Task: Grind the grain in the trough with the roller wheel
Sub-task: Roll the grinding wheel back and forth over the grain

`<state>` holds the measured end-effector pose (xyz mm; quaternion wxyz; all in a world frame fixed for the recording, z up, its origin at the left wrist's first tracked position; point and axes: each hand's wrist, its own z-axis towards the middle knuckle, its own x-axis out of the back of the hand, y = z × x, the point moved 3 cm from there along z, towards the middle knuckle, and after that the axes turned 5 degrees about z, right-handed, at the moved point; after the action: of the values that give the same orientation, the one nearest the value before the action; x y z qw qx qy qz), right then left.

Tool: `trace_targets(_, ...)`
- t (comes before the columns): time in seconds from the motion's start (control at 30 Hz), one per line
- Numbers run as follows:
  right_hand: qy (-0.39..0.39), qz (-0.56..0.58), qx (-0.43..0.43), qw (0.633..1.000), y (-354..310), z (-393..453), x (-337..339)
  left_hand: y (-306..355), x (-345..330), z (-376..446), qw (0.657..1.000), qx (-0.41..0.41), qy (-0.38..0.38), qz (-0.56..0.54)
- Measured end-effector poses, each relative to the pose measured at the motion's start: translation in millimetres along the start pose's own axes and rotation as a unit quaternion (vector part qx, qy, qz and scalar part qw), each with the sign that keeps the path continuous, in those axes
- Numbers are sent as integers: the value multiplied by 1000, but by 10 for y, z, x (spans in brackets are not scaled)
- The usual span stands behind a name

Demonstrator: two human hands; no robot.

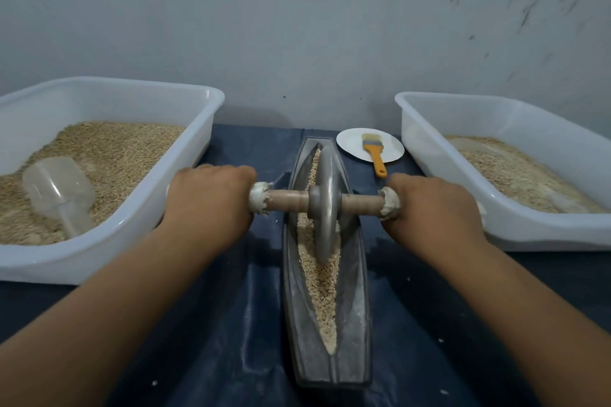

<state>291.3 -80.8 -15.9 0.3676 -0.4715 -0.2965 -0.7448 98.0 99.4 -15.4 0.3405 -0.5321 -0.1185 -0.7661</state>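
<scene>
A long grey metal trough (358, 324) lies lengthwise in front of me on a dark blue cloth. Pale grain (325, 294) fills its narrow groove. A grey metal roller wheel (325, 205) stands upright in the groove, in the far half of the trough, on a wooden axle (287, 200) that sticks out to both sides. My left hand (206, 198) grips the left end of the axle, and my right hand (433, 205) grips the right end. White padding wraps the axle at both hands.
A white tub (109, 261) of grain with a clear plastic scoop (61, 195) stands at the left. A second white tub (496, 228) of paler grain stands at the right. Behind the trough a white plate (350, 145) holds an orange-handled brush (375, 154). A grey wall rises close behind.
</scene>
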Motion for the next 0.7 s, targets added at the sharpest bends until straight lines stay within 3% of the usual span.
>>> trace_targets(0.7,2,13,-15,1000,-117,-485,292,-5,233,-353,1000,-26,12,8)
